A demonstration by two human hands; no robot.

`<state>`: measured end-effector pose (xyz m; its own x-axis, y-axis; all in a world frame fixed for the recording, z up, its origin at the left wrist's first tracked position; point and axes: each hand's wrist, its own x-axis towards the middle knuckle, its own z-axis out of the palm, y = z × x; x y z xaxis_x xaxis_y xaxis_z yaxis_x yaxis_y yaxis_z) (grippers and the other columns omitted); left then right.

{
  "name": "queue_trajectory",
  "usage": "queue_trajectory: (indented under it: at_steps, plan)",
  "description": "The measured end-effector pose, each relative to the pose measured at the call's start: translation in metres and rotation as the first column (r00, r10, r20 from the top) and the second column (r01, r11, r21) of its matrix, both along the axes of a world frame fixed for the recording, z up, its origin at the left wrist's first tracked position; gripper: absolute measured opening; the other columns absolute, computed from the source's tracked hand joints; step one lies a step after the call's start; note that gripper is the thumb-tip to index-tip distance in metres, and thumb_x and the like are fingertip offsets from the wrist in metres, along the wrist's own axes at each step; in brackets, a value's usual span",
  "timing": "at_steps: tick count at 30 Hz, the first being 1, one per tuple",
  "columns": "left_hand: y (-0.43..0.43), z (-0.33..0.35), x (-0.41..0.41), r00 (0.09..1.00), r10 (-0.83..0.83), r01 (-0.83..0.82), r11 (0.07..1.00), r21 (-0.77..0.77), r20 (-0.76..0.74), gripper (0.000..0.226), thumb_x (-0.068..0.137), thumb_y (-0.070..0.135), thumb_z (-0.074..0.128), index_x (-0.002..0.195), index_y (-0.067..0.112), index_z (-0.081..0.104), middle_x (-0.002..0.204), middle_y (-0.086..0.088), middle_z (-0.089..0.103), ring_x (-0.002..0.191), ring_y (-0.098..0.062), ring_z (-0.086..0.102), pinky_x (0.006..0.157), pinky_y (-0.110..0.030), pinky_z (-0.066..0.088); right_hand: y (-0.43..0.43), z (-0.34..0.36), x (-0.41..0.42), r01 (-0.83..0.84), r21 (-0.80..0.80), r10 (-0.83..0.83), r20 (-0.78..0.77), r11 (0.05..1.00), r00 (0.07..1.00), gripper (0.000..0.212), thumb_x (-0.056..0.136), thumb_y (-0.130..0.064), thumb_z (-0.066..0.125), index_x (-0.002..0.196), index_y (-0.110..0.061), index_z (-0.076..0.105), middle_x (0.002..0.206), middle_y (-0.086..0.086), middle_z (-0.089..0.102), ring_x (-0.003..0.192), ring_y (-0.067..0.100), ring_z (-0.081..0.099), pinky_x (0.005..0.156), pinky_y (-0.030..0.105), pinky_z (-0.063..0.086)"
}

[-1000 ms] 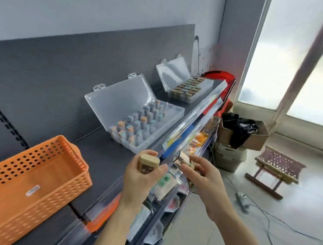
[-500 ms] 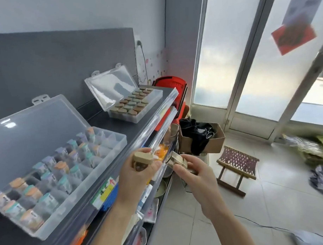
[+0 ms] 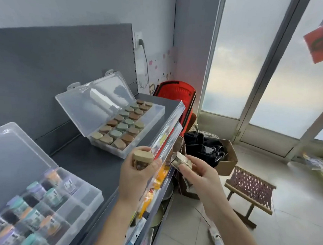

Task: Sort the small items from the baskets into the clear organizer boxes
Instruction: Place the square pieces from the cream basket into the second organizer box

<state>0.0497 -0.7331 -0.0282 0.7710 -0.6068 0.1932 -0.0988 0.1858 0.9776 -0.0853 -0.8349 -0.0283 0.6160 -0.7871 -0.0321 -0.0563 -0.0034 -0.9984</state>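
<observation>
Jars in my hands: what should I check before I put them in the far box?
1. Is the first jar gripped by the left hand? Ok.
2. Is the second jar gripped by the right hand? Ok, though it is tilted.
3. Is the lid of the far box open? Ok.
4. Is there free room inside the far box? Ok, a strip along its right side looks unfilled.
5. Do both jars belong with those in that box? Cannot tell.

Grey shelf (image 3: 96, 161) — red basket (image 3: 176, 90), tan-capped jar (image 3: 142, 159).
</observation>
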Motion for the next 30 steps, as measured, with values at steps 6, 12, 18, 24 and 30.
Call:
queue_trajectory:
  at_steps: [6, 12, 18, 24, 30]
  plan:
    - [-0.066, -0.007, 0.036, 0.990, 0.144, -0.143, 0.989, 0.031, -0.012, 0.040, 0.058, 0.033, 0.082, 0.095, 0.025, 0.066, 0.086, 0.010, 0.066, 0.082, -0.005, 0.061, 0.070, -0.014, 0.049, -0.086, -0.009, 0.049, -0.089, 0.000, 0.089, -0.001, 0.996, 0.996, 0.020, 0.082, -0.029, 0.071, 0.100, -0.032, 0.064, 0.092, -0.011, 0.071, 0.084, 0.008, 0.066, 0.067, 0.021, 0.054]
    - [-0.123, -0.005, 0.057, 0.938, 0.346, -0.343, 0.937, 0.061, -0.038, 0.030, 0.072, 0.019, 0.082, 0.096, 0.025, 0.065, 0.090, 0.015, 0.066, 0.087, 0.002, 0.060, 0.070, -0.014, 0.048, -0.168, -0.010, 0.092, -0.271, 0.012, 0.271, -0.032, 0.962, 0.962, 0.024, 0.081, -0.035, 0.072, 0.104, -0.036, 0.066, 0.091, -0.012, 0.072, 0.086, 0.013, 0.067, 0.073, 0.034, 0.059]
    - [-0.152, 0.002, 0.070, 0.846, 0.531, -0.527, 0.847, 0.069, -0.059, 0.033, 0.067, 0.026, 0.082, 0.096, 0.026, 0.065, 0.089, 0.019, 0.066, 0.087, 0.003, 0.060, 0.071, -0.016, 0.048, -0.227, -0.006, 0.139, -0.412, -0.053, 0.409, -0.065, 0.910, 0.910, 0.046, 0.080, -0.034, 0.074, 0.123, -0.036, 0.061, 0.103, -0.020, 0.069, 0.096, 0.002, 0.063, 0.082, 0.026, 0.053]
    - [-0.156, -0.003, 0.099, 0.765, 0.644, -0.640, 0.754, 0.148, 0.024, 0.037, 0.061, 0.036, 0.077, 0.096, 0.031, 0.066, 0.092, 0.020, 0.066, 0.092, 0.000, 0.060, 0.069, -0.013, 0.049, -0.237, -0.010, 0.188, -0.478, -0.210, 0.456, -0.150, 0.853, 0.878, 0.039, 0.077, -0.030, 0.076, 0.113, -0.029, 0.061, 0.105, -0.017, 0.066, 0.097, 0.004, 0.062, 0.086, 0.029, 0.053]
    - [-0.163, -0.005, 0.132, 0.733, 0.675, -0.678, 0.719, 0.155, 0.076, 0.032, 0.073, 0.024, 0.081, 0.099, 0.031, 0.064, 0.098, 0.016, 0.063, 0.091, 0.006, 0.057, 0.063, -0.007, 0.048, -0.246, -0.011, 0.231, -0.535, -0.589, 0.414, -0.341, 0.606, 0.844, 0.045, 0.081, -0.035, 0.073, 0.123, -0.030, 0.058, 0.101, -0.019, 0.061, 0.087, 0.005, 0.059, 0.071, 0.011, 0.047]
